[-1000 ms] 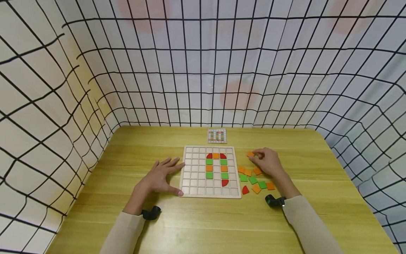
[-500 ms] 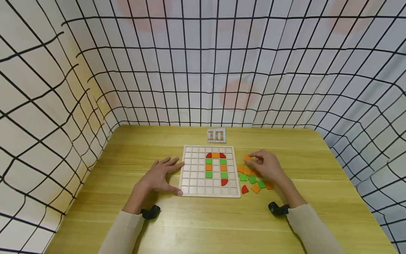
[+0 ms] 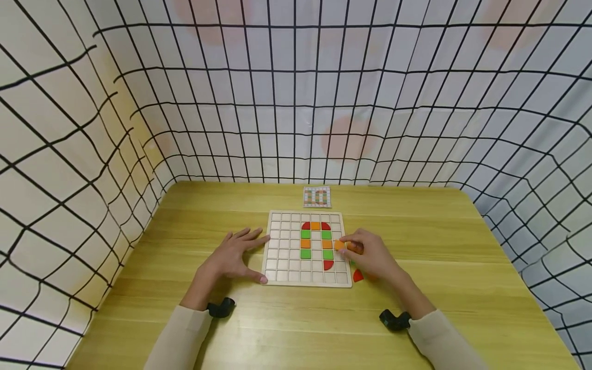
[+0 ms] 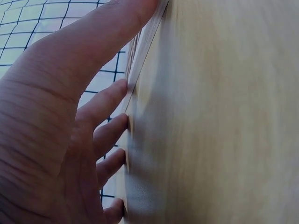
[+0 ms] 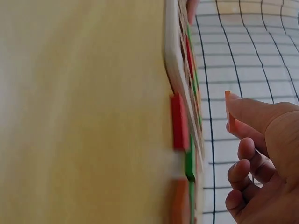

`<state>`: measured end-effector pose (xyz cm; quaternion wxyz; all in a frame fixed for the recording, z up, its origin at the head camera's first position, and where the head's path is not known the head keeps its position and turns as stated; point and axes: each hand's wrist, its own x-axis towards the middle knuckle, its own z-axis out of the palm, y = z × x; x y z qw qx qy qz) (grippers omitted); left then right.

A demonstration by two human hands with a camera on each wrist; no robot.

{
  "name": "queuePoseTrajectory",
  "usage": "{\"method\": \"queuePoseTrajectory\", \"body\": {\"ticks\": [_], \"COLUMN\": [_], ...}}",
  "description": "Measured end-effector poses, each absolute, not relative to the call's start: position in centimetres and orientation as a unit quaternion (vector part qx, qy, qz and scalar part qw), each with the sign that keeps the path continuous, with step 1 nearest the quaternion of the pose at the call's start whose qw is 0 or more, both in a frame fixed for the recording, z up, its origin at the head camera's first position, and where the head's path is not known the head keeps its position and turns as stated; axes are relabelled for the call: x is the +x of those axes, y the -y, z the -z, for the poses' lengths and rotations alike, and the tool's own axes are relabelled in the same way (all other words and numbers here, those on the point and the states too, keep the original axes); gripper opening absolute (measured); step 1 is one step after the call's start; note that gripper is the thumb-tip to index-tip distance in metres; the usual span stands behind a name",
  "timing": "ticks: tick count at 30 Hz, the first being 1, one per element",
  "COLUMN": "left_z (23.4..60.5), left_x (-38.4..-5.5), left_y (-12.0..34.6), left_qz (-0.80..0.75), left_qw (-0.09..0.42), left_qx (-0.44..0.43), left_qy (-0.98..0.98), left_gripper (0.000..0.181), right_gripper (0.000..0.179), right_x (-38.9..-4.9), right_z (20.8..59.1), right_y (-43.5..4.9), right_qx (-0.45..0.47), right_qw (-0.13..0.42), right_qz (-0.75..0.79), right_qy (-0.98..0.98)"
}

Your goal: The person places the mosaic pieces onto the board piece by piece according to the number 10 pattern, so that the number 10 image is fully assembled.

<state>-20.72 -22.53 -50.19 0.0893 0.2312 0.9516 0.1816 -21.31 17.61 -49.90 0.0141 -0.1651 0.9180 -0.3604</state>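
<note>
A pale wooden grid board (image 3: 283,263) lies on the table, with red quarter-round, orange square and green square tiles set in some of its cells. My left hand (image 3: 235,257) rests spread at the board's left edge, thumb at the near corner and index finger higher up the side. My right hand (image 3: 370,253) pinches an orange square tile (image 3: 339,245) between thumb and index finger, over the right part of the board. In the right wrist view the orange tile (image 5: 230,111) stands on edge in the pinch, raised above the table; the other fingers curl loosely.
Right of the board lie loose tiles, among them a red quarter-round (image 3: 358,276), partly hidden under my right hand. A small printed pattern card (image 3: 317,197) lies behind the board. White walls with a black grid (image 3: 296,92) enclose the table's back and sides.
My right hand has moved left and a little nearer with the orange tile, from beyond the loose tiles to over the board's right side. The left hand has stayed in place.
</note>
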Motion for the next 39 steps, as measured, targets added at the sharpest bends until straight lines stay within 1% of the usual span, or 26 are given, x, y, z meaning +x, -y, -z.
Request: {"method": "queuePoseTrajectory", "body": {"ticks": [5, 12, 18, 24, 31, 39], "left_z": [50.3, 50.4, 50.5, 50.4, 50.2, 50.0], "left_x": [-20.8, -20.8, -20.9, -20.9, -20.9, -20.7], "left_y": [22.5, 22.6, 22.6, 22.6, 22.6, 22.6], "left_qz": [-0.181, -0.186, -0.185, -0.181, -0.182, -0.18], "left_qw": [0.089, 0.087, 0.089, 0.089, 0.091, 0.09], "left_qx": [0.233, 0.233, 0.233, 0.233, 0.233, 0.234], "left_qy": [-0.951, -0.951, -0.951, -0.951, -0.951, -0.951], "left_gripper": [0.114, 0.114, 0.113, 0.113, 0.113, 0.113], "right_gripper": [0.032, 0.026, 0.028, 0.029, 0.029, 0.031], "right_x": [-20.6, -20.1, -19.5, -19.2, -19.1, -19.1], "right_z": [50.2, 51.0, 51.5, 51.6, 51.5, 51.5], "right_y": [-16.4, -15.1, -14.2, -13.5, -13.2, -13.0], "right_qx": [-0.195, -0.221, -0.238, -0.26, -0.254, -0.245], "right_qw": [0.024, 0.034, 0.051, 0.04, 0.028, 0.035], "right_qz": [0.369, 0.374, 0.365, 0.346, 0.348, 0.336], "right_qy": [-0.908, -0.9, -0.899, -0.9, -0.902, -0.909]}}
